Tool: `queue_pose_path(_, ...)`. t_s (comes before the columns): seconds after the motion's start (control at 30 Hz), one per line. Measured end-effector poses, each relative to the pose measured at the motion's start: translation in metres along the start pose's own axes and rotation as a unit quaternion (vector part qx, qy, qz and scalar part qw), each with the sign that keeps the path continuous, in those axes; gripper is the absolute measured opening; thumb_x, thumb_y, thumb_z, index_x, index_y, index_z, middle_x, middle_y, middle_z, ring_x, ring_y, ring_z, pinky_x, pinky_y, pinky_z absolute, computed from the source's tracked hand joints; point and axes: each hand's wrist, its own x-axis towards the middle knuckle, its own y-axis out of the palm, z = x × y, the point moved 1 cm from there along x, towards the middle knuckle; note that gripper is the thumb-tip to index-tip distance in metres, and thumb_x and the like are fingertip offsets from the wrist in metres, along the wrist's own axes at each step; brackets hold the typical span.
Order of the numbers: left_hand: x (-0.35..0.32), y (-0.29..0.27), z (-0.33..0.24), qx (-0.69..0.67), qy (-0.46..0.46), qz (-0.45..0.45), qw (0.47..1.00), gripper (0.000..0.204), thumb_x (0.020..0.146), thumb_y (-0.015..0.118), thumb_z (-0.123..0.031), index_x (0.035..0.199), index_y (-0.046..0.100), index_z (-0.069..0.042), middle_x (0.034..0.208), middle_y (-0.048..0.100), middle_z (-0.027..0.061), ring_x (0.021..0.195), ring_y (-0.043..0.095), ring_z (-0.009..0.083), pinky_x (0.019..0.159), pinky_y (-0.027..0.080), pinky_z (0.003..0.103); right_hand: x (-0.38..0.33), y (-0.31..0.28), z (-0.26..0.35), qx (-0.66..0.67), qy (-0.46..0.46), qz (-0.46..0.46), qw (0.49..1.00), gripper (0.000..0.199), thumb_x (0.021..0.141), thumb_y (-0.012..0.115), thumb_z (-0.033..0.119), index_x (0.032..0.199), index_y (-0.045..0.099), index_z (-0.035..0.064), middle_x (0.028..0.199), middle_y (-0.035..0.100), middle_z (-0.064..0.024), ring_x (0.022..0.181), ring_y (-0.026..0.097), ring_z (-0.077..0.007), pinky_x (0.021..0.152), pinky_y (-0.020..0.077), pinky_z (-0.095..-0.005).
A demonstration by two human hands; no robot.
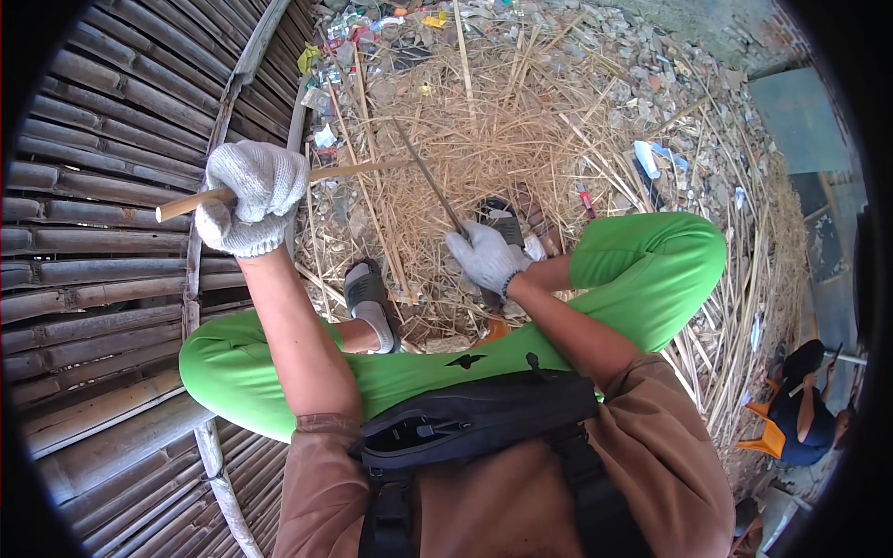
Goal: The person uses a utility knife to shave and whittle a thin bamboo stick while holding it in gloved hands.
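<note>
My left hand (246, 197), in a white knit glove, is raised near the bamboo wall and wrapped round a bamboo stick (181, 205). The stick's thick cut end juts out to the left, and its thinner length (358, 170) runs right over the straw. Low between my knees, my right hand (488, 259), also gloved, is closed on a long narrow dark blade (424, 172) whose handle is hidden in the fist. The blade slants up and left, crossing the bamboo stick's far end in the picture; whether they touch I cannot tell.
A bamboo slat wall (102, 214) rises on the left. Straw-like shavings (502, 139) and litter cover the ground round my sandals (370, 290). A red-handled tool (585, 201) lies by my right knee. At the far right another person (807, 409) sits on an orange chair (768, 437).
</note>
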Motion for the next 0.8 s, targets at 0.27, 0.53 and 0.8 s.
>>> queue_pose_path(0.27, 0.004, -0.005, 0.008, -0.116, 0.016, 0.131, 0.984, 0.04, 0.093, 0.07, -0.012, 0.057, 0.053, -0.01, 0.043, 0.048, -0.0021, 0.031, 0.046, 0.011, 0.035, 0.037, 0.026, -0.002, -0.009, 0.011, -0.027, -0.131, 0.012, 0.991, 0.037, 0.103, 0.062, 0.037, 0.104, 0.068, 0.0007, 0.087, 0.072, -0.0241, 0.086, 0.072, -0.0452, 0.078, 0.0547, -0.0532)
queue_pose_path(0.53, -0.003, -0.003, 0.013, -0.094, 0.022, 0.086, 0.992, 0.04, 0.096, 0.071, -0.016, 0.059, 0.055, -0.011, 0.044, 0.048, -0.004, 0.032, 0.046, 0.0098, 0.035, 0.037, 0.025, -0.024, -0.008, 0.045, -0.005, -0.132, 0.015, 0.991, 0.04, 0.102, 0.063, 0.041, 0.105, 0.069, 0.0006, 0.086, 0.073, -0.0231, 0.084, 0.072, -0.0436, 0.077, 0.0563, -0.0523)
queue_pose_path(0.8, 0.004, 0.002, 0.009, -0.128, 0.02, 0.12, 0.984, 0.041, 0.096, 0.07, -0.014, 0.058, 0.052, -0.011, 0.042, 0.046, -0.003, 0.031, 0.045, 0.0103, 0.034, 0.036, 0.026, 0.009, -0.015, -0.02, -0.06, -0.024, -0.003, 0.998, 0.043, 0.103, 0.06, 0.042, 0.102, 0.07, 0.0002, 0.092, 0.074, -0.0267, 0.094, 0.073, -0.0459, 0.084, 0.0568, -0.0536)
